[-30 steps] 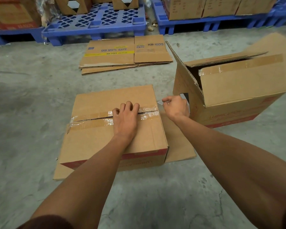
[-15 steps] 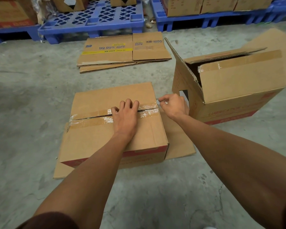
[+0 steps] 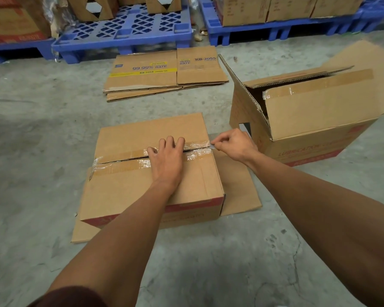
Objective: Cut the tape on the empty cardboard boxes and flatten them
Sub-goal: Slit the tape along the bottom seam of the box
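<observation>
Blade (image 3: 213,146) now at right edge of taped box (image 3: 151,173) seam, moved in from beside it | right hand (image 3: 235,144) pinches blade | left hand (image 3: 167,159) flat, pressing near flap | box on floor cardboard; cut likely starting.

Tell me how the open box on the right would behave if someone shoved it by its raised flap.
The open box would probably slide easily on the concrete floor; what shows of its inside looks empty, so it is likely light. The raised flap is thin corrugated card and would likely bend first. The whole box might tip rather than travel straight.
</observation>
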`<act>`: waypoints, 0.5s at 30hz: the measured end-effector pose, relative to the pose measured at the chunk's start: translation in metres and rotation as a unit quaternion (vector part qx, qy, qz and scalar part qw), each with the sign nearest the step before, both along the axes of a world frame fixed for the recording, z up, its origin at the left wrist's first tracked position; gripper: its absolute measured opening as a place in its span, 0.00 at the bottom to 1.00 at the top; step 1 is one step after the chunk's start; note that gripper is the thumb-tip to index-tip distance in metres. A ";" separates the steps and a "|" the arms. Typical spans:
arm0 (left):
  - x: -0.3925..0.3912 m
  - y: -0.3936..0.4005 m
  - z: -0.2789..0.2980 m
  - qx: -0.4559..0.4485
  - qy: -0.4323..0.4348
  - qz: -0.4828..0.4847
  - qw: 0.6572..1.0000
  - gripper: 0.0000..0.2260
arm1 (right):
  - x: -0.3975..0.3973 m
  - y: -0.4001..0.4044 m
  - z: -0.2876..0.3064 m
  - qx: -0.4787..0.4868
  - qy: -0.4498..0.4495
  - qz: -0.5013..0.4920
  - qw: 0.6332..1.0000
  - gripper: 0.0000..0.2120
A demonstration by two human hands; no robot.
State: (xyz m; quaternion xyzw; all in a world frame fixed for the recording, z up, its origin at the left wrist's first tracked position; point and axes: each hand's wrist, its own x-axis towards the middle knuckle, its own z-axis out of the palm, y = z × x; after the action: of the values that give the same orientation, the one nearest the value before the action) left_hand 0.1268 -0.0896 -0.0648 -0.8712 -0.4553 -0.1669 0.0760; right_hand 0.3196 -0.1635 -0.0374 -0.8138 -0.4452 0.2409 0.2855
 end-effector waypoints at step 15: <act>0.000 0.000 -0.004 0.024 -0.016 -0.002 1.000 0.06 | -0.004 0.000 -0.001 0.032 0.160 -0.141 0.976 0.04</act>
State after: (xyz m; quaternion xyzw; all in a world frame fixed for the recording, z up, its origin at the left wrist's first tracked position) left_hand 0.1267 -0.0892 -0.0685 -0.8672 -0.4509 -0.1914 0.0893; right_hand 0.3158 -0.1640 -0.0387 -0.8096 -0.2821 0.3111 0.4101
